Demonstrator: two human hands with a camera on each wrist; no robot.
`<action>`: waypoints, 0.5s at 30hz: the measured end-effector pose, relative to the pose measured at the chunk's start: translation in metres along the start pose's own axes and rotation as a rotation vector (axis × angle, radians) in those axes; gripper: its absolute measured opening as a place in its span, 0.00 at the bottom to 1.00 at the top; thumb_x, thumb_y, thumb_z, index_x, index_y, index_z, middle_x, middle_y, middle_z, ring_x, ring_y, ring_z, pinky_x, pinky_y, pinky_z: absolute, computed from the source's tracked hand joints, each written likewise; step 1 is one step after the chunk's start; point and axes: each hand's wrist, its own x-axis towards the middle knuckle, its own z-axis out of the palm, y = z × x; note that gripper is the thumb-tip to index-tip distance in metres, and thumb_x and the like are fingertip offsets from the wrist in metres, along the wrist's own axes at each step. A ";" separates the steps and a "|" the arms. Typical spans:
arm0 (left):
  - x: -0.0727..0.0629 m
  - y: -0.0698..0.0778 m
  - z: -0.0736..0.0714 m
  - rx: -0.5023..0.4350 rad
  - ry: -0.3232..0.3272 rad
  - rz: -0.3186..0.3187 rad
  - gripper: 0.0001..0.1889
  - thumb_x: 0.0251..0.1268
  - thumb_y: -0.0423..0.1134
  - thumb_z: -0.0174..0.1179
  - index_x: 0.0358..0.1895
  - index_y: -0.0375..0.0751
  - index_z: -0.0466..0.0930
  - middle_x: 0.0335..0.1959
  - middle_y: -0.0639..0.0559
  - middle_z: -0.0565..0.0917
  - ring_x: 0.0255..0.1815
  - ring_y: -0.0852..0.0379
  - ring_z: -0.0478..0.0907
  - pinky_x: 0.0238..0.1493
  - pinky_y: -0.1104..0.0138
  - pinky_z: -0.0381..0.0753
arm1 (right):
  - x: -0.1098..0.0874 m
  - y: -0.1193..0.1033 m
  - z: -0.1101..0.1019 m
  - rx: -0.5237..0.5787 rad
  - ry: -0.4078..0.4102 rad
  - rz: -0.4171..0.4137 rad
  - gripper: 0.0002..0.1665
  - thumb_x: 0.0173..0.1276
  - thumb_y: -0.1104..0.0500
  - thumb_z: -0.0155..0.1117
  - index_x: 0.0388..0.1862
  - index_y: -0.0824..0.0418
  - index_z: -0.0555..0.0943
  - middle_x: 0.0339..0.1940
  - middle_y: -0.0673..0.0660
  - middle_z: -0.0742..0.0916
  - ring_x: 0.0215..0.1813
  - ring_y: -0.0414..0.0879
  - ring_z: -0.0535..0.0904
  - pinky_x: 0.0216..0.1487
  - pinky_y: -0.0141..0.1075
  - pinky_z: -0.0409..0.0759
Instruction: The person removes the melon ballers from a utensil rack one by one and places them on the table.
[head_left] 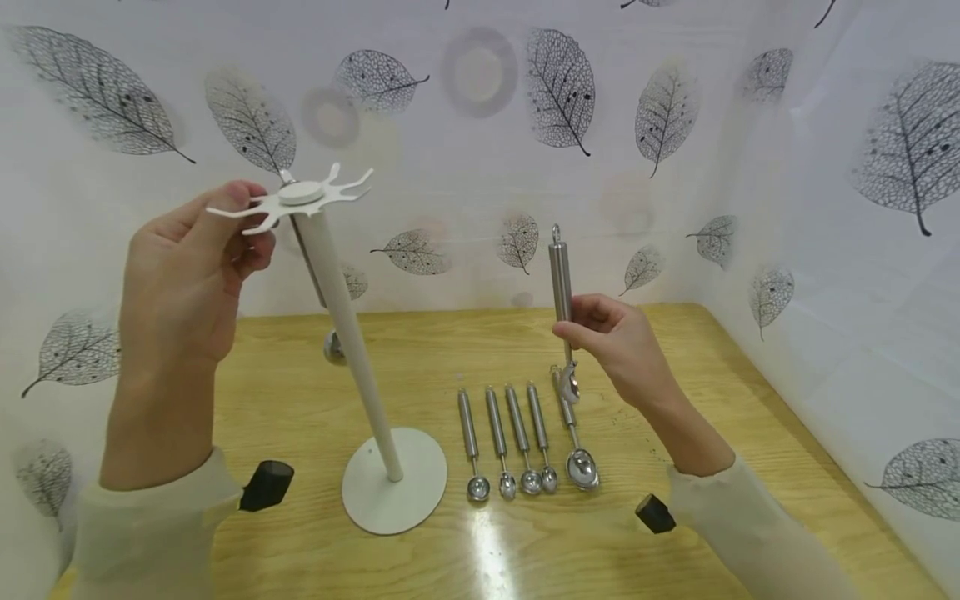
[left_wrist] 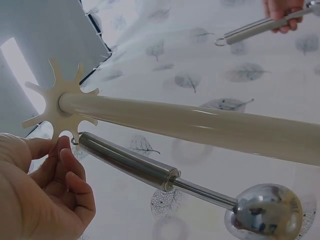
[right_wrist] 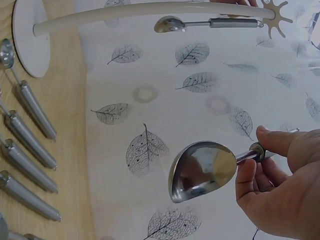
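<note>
A white utensil stand [head_left: 345, 333] rises from a round base, with a star of curved hooks at its top. My left hand [head_left: 187, 258] pinches one of those hooks between thumb and fingertips. From the hooks, right by these fingers, an ice cream scoop [left_wrist: 130, 161] hangs by its end ring, bowl down along the pole. My right hand [head_left: 618, 342] grips a second ice cream scoop [right_wrist: 200, 172] low on its handle. This scoop is upright above the table, ring up and bowl down.
Several small metal scoops [head_left: 497, 425] lie side by side on the wooden table [head_left: 300, 550], right of the stand's base. A larger scoop [head_left: 581, 468] lies at the right end of the row, below my right hand. Leaf-printed cloth [head_left: 465, 167] encloses the back and sides.
</note>
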 end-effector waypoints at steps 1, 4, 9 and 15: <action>0.000 0.000 0.000 0.003 0.000 0.000 0.11 0.70 0.35 0.68 0.44 0.26 0.88 0.36 0.43 0.85 0.28 0.54 0.77 0.33 0.73 0.83 | -0.002 0.004 -0.002 -0.010 0.005 0.011 0.20 0.71 0.66 0.70 0.57 0.76 0.80 0.43 0.57 0.85 0.42 0.46 0.84 0.44 0.32 0.85; 0.000 0.000 0.000 0.018 0.000 -0.002 0.11 0.70 0.35 0.68 0.45 0.27 0.88 0.37 0.43 0.85 0.29 0.54 0.77 0.34 0.73 0.83 | -0.007 0.017 -0.009 -0.022 0.019 0.042 0.20 0.71 0.66 0.70 0.57 0.77 0.79 0.42 0.56 0.86 0.41 0.46 0.83 0.42 0.31 0.85; 0.000 0.000 -0.001 0.024 0.006 -0.011 0.11 0.70 0.36 0.68 0.45 0.28 0.88 0.37 0.43 0.85 0.29 0.54 0.77 0.34 0.73 0.83 | -0.016 0.036 -0.020 -0.039 0.032 0.109 0.20 0.70 0.65 0.72 0.55 0.76 0.79 0.41 0.56 0.85 0.40 0.46 0.82 0.41 0.30 0.85; 0.000 -0.001 -0.001 0.026 0.002 0.005 0.11 0.70 0.35 0.68 0.45 0.27 0.88 0.37 0.43 0.85 0.29 0.54 0.77 0.33 0.73 0.83 | -0.027 0.058 -0.032 -0.093 0.036 0.193 0.25 0.71 0.61 0.73 0.58 0.76 0.78 0.43 0.60 0.85 0.40 0.44 0.81 0.40 0.31 0.84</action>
